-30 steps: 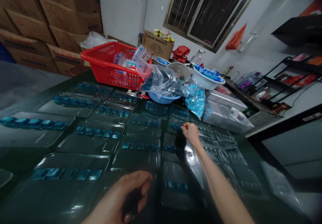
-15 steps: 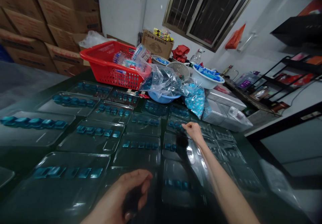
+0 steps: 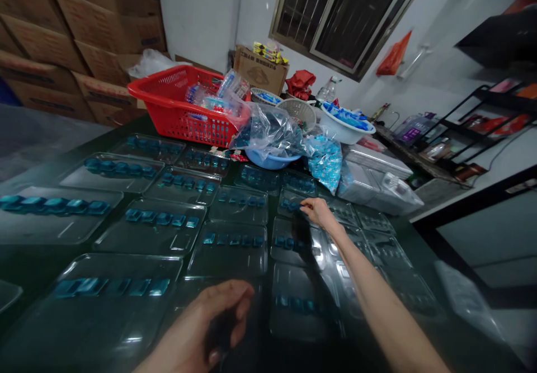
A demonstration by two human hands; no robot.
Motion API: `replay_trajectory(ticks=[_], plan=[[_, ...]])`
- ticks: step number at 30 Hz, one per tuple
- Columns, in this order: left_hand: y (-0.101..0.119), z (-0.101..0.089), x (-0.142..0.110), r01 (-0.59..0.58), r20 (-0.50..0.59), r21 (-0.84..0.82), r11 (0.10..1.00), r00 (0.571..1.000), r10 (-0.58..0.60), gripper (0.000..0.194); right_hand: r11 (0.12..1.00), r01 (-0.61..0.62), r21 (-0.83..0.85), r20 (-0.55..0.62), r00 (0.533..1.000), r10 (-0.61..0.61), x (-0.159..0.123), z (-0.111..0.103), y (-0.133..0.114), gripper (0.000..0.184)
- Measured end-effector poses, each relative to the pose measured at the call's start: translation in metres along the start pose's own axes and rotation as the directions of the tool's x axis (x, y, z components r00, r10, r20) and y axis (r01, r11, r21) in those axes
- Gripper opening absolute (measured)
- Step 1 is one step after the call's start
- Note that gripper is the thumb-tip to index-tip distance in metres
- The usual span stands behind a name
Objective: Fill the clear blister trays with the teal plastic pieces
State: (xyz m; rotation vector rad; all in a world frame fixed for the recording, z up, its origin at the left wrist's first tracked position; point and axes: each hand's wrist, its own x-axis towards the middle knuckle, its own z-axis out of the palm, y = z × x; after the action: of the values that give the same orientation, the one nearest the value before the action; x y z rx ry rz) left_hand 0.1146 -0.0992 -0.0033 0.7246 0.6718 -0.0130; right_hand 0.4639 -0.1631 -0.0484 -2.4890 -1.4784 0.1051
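My right hand (image 3: 319,212) reaches out over a clear plastic tray (image 3: 284,194) near the far side. Its fingertips are pinched together at a short row of teal, gem-like pieces (image 3: 291,204); they seem to hold one such piece, mostly hidden by the fingers. Close to me, my left hand (image 3: 212,317) hovers above the nearer trays, fingers curled in toward the palm. Shadow fills that palm, so its contents cannot be made out. Around both hands lie more clear trays, many bearing a row of teal pieces, such as the square ones (image 3: 163,218) to the left.
A dark green table (image 3: 107,249) carries the trays. Along its far side stand a red basket (image 3: 184,104) of packets, a blue basin (image 3: 272,160) under clear plastic, a bag of blue bits (image 3: 325,163) and a white basin (image 3: 344,130). Cardboard boxes (image 3: 104,32) are stacked at left.
My right hand has shifted slightly left, its fingertips now lower against the row of teal pieces. My left hand stays nearly where it was.
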Motion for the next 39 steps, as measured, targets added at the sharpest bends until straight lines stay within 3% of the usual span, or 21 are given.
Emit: replay_trajectory(ticks=[13, 19, 24, 27, 32, 39], plan=[[-0.001, 0.002, 0.006, -0.006, 0.057, -0.006, 1.0, 0.998, 0.006, 0.019, 0.972, -0.192, -0.134, 0.012, 0.981, 0.195, 0.0, 0.004, -0.024, 0.02], [-0.002, 0.0, 0.0, -0.001, 0.045, -0.03, 1.0, 0.999, 0.002, 0.022, 0.97, -0.215, -0.112, -0.071, 0.976, 0.208, -0.006, -0.001, -0.032, 0.023], [-0.004, -0.01, -0.002, 0.028, -0.017, -0.191, 0.981, 0.999, -0.031, 0.027, 0.969, -0.236, -0.08, -0.226, 0.951, 0.213, -0.022, -0.023, -0.034, 0.044], [-0.005, -0.008, -0.002, 0.044, 0.004, -0.236, 0.971, 0.999, -0.044, 0.028, 0.968, -0.233, -0.096, -0.275, 0.94, 0.199, -0.031, -0.028, -0.039, 0.038], [-0.007, -0.002, -0.004, 0.034, 0.051, -0.192, 0.981, 0.998, -0.025, 0.026, 0.972, -0.159, -0.174, -0.23, 0.966, 0.117, -0.023, -0.019, -0.052, 0.027], [-0.006, -0.008, -0.003, 0.021, -0.002, -0.195, 0.981, 1.0, -0.022, 0.025, 0.965, 0.057, -0.254, -0.016, 0.998, -0.063, -0.001, -0.016, -0.048, 0.019]])
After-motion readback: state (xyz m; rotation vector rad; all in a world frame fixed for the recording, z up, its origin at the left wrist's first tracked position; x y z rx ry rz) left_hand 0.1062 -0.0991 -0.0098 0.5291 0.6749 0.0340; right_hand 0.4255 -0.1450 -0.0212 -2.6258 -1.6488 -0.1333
